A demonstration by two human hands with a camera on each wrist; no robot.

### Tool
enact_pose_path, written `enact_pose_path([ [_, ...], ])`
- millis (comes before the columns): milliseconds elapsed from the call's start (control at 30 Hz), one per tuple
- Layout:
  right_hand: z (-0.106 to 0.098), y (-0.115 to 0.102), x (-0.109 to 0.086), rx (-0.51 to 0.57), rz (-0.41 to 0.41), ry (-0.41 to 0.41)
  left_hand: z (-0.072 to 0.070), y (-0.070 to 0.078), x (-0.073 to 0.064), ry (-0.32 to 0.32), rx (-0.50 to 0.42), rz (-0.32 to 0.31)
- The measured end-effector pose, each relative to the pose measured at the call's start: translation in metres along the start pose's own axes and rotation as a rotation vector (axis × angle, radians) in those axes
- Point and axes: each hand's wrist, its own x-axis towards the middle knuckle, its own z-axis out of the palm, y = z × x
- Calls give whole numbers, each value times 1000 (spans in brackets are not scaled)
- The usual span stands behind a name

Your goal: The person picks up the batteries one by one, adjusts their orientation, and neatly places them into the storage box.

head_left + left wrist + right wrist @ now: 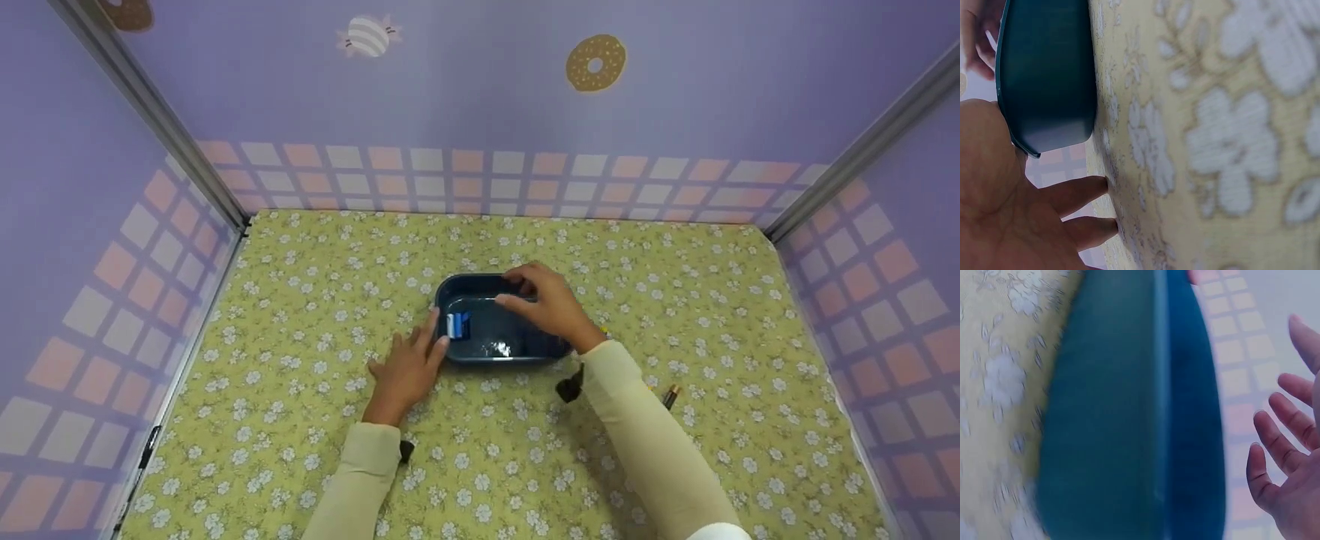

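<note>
A dark blue-green rectangular tub stands on the flowered cloth. Inside it, near the left end, lies a small blue-and-white item. My left hand rests at the tub's left end with fingers spread, thumb and forefinger at the rim. In the left wrist view, two of its fingertips reach down to the cloth beside the tub. Over the tub's right part hovers my right hand, fingers loosely bent and holding nothing. The right wrist view shows that hand with its fingers apart, beside the tub wall.
To the right, a dark stick-like item with a brown end lies partly behind the right sleeve. A bit of something yellow peeks out beside the right wrist. Purple panels enclose the table at the back and both sides.
</note>
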Motion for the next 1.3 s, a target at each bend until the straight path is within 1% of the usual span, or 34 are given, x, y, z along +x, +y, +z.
enact_pose_path([
  [133, -25, 4, -15, -3, -10, 91, 0, -1, 0, -2, 1, 3],
  [267, -46, 8, -33, -20, 20, 156, 1, -2, 0, -4, -5, 4],
  [433, -65, 16, -57, -52, 48, 218, 1, -3, 1, -8, -13, 6],
  [567, -77, 28, -76, -74, 68, 251, 1, -2, 1, -5, -13, 9],
  [700, -85, 43, -94, -87, 108, 254, 1, -1, 1, -6, -13, 10],
  [900, -88, 63, -121, -106, 177, 238, 1, -1, 1, -3, -11, 7],
  [1133, -87, 81, -145, -80, 264, 166, 1, -1, 1, 2, -14, 2],
  [1300, -83, 93, -155, -59, 287, 113, 1, -1, 1, -2, -23, 12],
])
